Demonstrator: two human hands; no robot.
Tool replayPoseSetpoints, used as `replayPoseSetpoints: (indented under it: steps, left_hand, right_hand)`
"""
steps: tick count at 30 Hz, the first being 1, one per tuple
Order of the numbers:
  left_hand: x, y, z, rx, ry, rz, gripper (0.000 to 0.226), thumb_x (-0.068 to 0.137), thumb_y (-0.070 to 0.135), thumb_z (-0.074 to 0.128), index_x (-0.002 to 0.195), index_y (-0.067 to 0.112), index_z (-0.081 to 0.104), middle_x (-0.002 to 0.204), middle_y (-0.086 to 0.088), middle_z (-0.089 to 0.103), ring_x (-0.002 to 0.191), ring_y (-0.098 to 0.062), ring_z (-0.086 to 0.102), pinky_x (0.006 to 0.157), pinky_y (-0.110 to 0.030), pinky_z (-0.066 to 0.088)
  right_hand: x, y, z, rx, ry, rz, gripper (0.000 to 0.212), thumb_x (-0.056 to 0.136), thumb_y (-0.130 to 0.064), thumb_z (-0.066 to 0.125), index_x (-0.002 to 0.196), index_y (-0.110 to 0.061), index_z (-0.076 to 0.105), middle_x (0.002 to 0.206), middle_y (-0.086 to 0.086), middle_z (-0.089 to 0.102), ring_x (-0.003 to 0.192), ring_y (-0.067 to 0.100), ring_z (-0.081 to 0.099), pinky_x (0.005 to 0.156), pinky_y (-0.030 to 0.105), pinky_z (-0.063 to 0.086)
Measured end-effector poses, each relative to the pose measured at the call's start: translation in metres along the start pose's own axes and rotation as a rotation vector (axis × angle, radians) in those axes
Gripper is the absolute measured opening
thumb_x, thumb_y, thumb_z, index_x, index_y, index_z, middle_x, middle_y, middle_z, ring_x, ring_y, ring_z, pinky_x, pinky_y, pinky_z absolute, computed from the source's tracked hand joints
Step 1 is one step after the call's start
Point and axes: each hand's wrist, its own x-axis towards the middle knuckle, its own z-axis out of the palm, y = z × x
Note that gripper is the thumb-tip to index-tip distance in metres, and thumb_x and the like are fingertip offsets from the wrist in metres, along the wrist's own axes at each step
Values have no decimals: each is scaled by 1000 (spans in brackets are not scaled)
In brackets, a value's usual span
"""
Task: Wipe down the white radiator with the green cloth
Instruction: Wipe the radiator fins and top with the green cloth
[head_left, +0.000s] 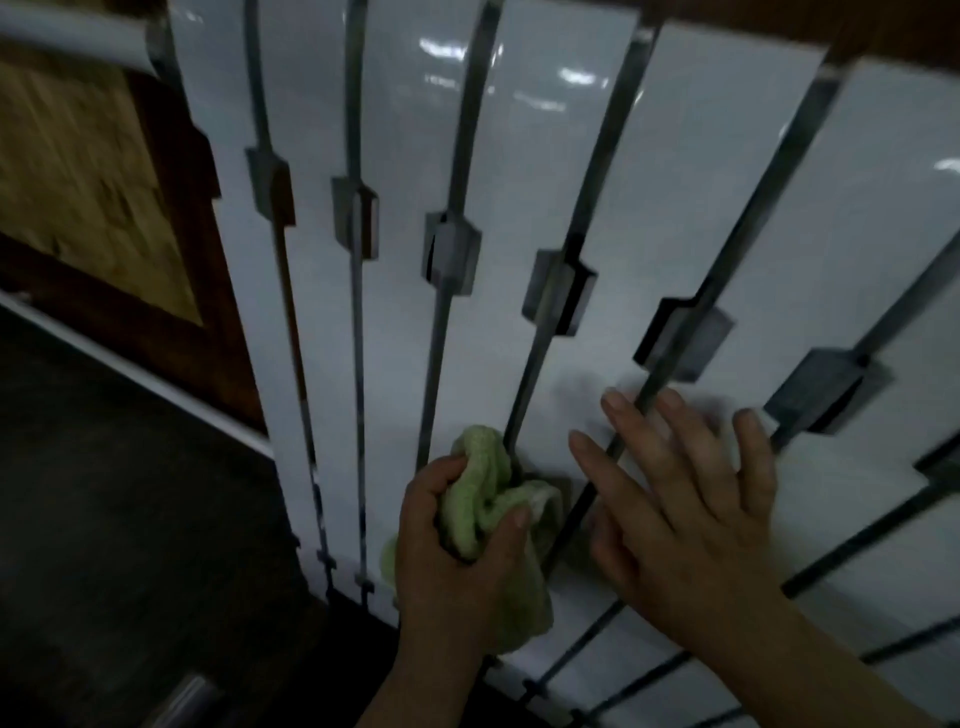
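Radiator (675, 182): white and glossy, made of tall flat panels that fill most of the view; light reflections show near the top.
Gaps (356, 130): dark narrow slits between the panels, each widening into a boxy notch (449, 254) about halfway down.
Green cloth (478, 499): pale green terry, bunched up, at the radiator's lower part, right at one dark slit; its top edge lies against the panel and a loose end hangs below the fist.
Left hand (457, 566): grips the green cloth, fingers curled round the wad, thumb pressed across its front.
Right hand (685, 499): holds nothing, just right of the cloth, palm toward the radiator.
Right fingers (628, 421): straight and spread, lying across a slit and onto two panels; the shadow sits tight under them, but blur means I cannot tell whether they are touching or just off.
Hands relation: close side by side, not touching, with one slit between them.
Wooden panel (78, 171): light grain in a dark brown frame, left of the radiator.
White strip (135, 374): runs diagonally below the wooden panel, meeting the radiator's left edge.
Floor (130, 519): dark, at lower left.
Image quality: dim, with motion blur at the right side and on the right hand.
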Motion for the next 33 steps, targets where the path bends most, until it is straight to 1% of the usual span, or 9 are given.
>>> replayPoseSetpoints:
  steps: [7, 11, 13, 17, 19, 23, 26, 29, 33]
  left_hand:
    - [17, 65, 19, -6, 66, 212, 40, 80, -3, 64, 78, 36, 56, 76, 32, 63, 80, 25, 52, 67, 6, 35]
    - [28, 93, 29, 96, 77, 393, 34, 74, 18, 69, 73, 51, 60, 85, 30, 59, 86, 20, 51, 75, 4, 34]
    - [34, 97, 35, 133, 102, 414, 42, 78, 13, 70, 74, 51, 55, 81, 30, 54, 84, 14, 50, 76, 5, 31]
    - [41, 97, 44, 241, 123, 488, 16, 81, 26, 60, 97, 28, 61, 85, 20, 53, 85, -4, 50, 81, 3, 34]
    - [48, 88, 45, 414, 141, 644, 31, 77, 27, 50, 99, 14, 68, 84, 0, 67, 80, -8, 50, 86, -11, 35]
    - [51, 85, 43, 780, 71, 809, 37, 74, 17, 42, 90, 2, 70, 73, -8, 70, 67, -24, 64, 55, -23, 48]
    - [50, 95, 37, 872, -52, 759, 37, 78, 26, 38, 86, 10, 71, 68, -1, 68, 63, -21, 63, 54, -20, 46]
    - [53, 117, 31, 868, -260, 567, 38, 86, 43, 38, 82, 18, 67, 77, 1, 66, 76, -16, 55, 66, -24, 38]
    - [65, 128, 22, 646, -415, 328, 13, 90, 18, 53, 89, 15, 66, 81, 6, 60, 83, -13, 56, 82, -24, 43]
  right_hand:
    - [56, 36, -46, -91, 96, 45, 38, 89, -23, 36, 126, -16, 44, 136, 8, 35, 131, 26, 20, 113, 46, 3]
    - [86, 61, -55, -179, 113, 76, 45, 84, -21, 43, 129, -12, 42, 139, 13, 31, 133, 32, 21, 113, 46, -3]
    - [96, 70, -57, -200, 91, 93, 44, 83, -22, 43, 126, -10, 47, 138, 16, 35, 131, 34, 25, 112, 48, -2]
    - [96, 80, -54, -183, 30, 103, 49, 79, -25, 47, 125, -8, 50, 134, 20, 48, 126, 34, 33, 109, 51, 12]
    - [97, 79, -54, -167, 37, 104, 49, 78, -27, 47, 124, -8, 49, 132, 20, 49, 122, 34, 35, 106, 50, 18]
    - [100, 75, -53, -131, 73, 150, 48, 77, -28, 46, 121, -7, 51, 129, 20, 52, 118, 34, 36, 103, 50, 20]
    - [99, 71, -51, -116, 78, 164, 50, 76, -28, 47, 122, -8, 48, 130, 20, 51, 120, 34, 34, 104, 50, 18]
    - [99, 71, -49, -122, 78, 173, 52, 75, -29, 47, 122, -8, 47, 131, 20, 51, 121, 34, 33, 104, 51, 17]
    - [97, 71, -46, -170, 71, 164, 53, 75, -31, 47, 123, -8, 46, 131, 20, 50, 121, 34, 33, 104, 51, 17]
